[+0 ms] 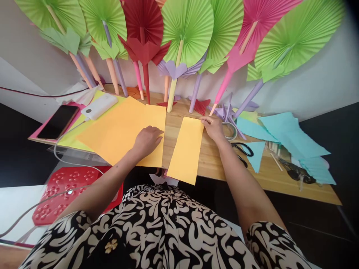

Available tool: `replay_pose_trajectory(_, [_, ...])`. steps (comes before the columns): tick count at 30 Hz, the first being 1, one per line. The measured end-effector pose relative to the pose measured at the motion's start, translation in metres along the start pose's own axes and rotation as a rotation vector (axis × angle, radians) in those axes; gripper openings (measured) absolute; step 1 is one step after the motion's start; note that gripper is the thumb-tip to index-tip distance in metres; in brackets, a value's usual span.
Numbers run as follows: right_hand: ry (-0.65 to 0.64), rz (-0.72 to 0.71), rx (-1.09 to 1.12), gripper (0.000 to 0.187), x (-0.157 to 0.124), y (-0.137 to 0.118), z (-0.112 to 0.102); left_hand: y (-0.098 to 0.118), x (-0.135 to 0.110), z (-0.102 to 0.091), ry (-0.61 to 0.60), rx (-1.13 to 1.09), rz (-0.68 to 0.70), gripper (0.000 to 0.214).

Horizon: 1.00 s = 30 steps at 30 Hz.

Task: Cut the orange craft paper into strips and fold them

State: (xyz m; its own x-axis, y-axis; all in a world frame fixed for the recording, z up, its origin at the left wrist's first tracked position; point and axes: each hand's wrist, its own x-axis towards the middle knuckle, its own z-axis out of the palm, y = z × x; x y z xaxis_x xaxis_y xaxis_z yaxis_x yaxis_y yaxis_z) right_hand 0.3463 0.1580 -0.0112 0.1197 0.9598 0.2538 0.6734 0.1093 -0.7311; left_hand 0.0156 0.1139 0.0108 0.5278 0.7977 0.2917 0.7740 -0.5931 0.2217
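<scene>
A large orange paper sheet lies on the wooden table. My left hand rests on its right part, fingers curled loosely and pressing down on the paper. A narrower orange paper strip lies to the right, its near end hanging over the table's front edge. My right hand pinches the strip's far right corner.
Paper fans in green, red and pink lean on the wall behind. A phone and a white power bank lie at the left. Black scissors, a tape roll and teal paper pieces lie at the right. A red stool stands below.
</scene>
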Motion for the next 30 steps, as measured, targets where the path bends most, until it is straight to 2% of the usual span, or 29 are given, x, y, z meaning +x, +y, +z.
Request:
replay_pose_trajectory(4, [0.021, -0.029, -0.108, 0.026, -0.005, -0.003, 0.002, 0.000, 0.011, 0.004, -0.042, 0.064, -0.045, 0.028])
replay_pose_trajectory(10, [-0.050, -0.160, -0.318, 0.028, -0.017, -0.015, 0.000, 0.008, 0.025, -0.017, -0.228, 0.009, -0.153, 0.030])
replay_pose_trajectory(13, [-0.081, -0.177, -0.414, 0.026, -0.017, -0.022, 0.000, 0.017, 0.041, -0.023, -0.210, -0.034, -0.139, 0.030])
replay_pose_trajectory(15, [-0.087, -0.166, -0.444, 0.025, -0.018, -0.025, 0.000, 0.025, 0.056, -0.021, -0.163, -0.054, -0.097, 0.032])
replay_pose_trajectory(19, [-0.075, -0.130, -0.422, 0.024, -0.020, -0.027, -0.001, 0.036, 0.092, 0.002, -0.099, -0.072, -0.003, 0.033])
replay_pose_trajectory(23, [-0.067, -0.160, -0.375, 0.022, -0.023, -0.024, -0.003, 0.029, 0.121, 0.034, -0.069, -0.138, 0.047, 0.032])
replay_pose_trajectory(26, [-0.073, -0.190, -0.368, 0.021, -0.023, -0.021, -0.002, 0.017, 0.133, 0.053, -0.040, -0.244, 0.078, 0.023])
replay_pose_trajectory(30, [-0.080, -0.218, -0.365, 0.020, -0.020, -0.019, -0.001, 0.005, 0.138, 0.064, -0.021, -0.286, 0.101, 0.015])
